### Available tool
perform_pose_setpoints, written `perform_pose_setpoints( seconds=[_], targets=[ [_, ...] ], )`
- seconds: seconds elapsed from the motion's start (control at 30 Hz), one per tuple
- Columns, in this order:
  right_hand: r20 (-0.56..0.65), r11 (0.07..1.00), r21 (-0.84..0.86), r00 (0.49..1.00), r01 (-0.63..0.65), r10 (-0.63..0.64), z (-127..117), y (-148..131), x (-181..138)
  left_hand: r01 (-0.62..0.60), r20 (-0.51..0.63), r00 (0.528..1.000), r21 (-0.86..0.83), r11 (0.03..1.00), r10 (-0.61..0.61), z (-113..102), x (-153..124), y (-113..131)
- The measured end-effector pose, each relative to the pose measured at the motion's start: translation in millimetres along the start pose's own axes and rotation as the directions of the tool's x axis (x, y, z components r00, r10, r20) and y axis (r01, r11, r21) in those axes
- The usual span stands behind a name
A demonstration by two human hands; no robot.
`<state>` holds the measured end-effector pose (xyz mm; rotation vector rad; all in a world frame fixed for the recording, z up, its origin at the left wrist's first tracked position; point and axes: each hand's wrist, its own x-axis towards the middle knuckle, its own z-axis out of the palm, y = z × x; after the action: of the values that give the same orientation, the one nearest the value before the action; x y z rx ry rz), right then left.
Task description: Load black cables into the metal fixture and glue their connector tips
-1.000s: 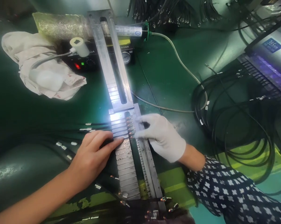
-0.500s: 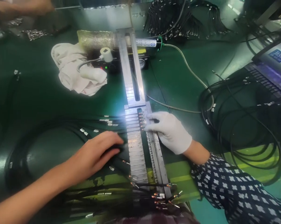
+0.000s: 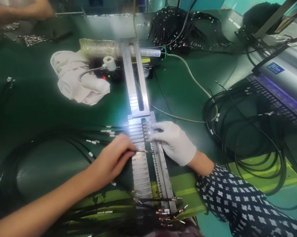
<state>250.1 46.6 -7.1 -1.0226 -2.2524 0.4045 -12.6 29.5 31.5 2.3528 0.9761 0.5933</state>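
Observation:
A long slotted metal fixture (image 3: 141, 171) runs down the middle of the green bench. Several black cables (image 3: 64, 136) lie in its upper slots, their metal tips (image 3: 145, 129) lined up under a bright light. My bare left hand (image 3: 114, 158) pinches one black cable end (image 3: 141, 151) and lays it across a slot below the filled ones. My right hand (image 3: 173, 141), in a white glove, rests fingers flat on the fixture's right rail, next to the tips, holding nothing.
A white rag (image 3: 75, 79), a black control box (image 3: 122, 70) and a syringe with hose (image 3: 150, 52) sit at the back. Coiled black cables (image 3: 239, 121) lie right, by a UV lamp unit (image 3: 282, 75). More cable ends (image 3: 167, 210) cross the fixture's near end. Another person's arm (image 3: 20, 10) shows top left.
My left hand went from flat on the slots, back to the cables at left, then returned pinching a cable end to the fixture. My right hand stayed put. The view tilted up.

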Motion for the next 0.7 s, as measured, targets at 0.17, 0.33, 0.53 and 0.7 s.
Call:
perform_pose_setpoints(
  seconds=[0.17, 0.33, 0.53, 0.7],
  targets=[
    [0.004, 0.999, 0.027, 1.000, -0.024, 0.024, -3, -1, 2, -0.026, -0.010, 1.000, 0.057, 0.998, 0.026, 18, 3, -3],
    [0.008, 0.996, 0.060, 0.998, -0.063, 0.063, -4, 0, 4, -0.061, -0.012, 0.998, 0.228, 0.972, 0.065, 9, -1, -12],
    [0.014, 0.994, 0.073, 0.997, -0.083, 0.082, -4, 0, 6, -0.148, 0.031, 0.989, 0.362, 0.921, 0.146, 11, 2, -15],
    [0.016, 0.993, 0.084, 0.996, -0.087, 0.086, -4, 2, 5, -0.193, 0.061, 0.981, 0.389, 0.901, 0.184, 11, 0, -19]
  ],
)
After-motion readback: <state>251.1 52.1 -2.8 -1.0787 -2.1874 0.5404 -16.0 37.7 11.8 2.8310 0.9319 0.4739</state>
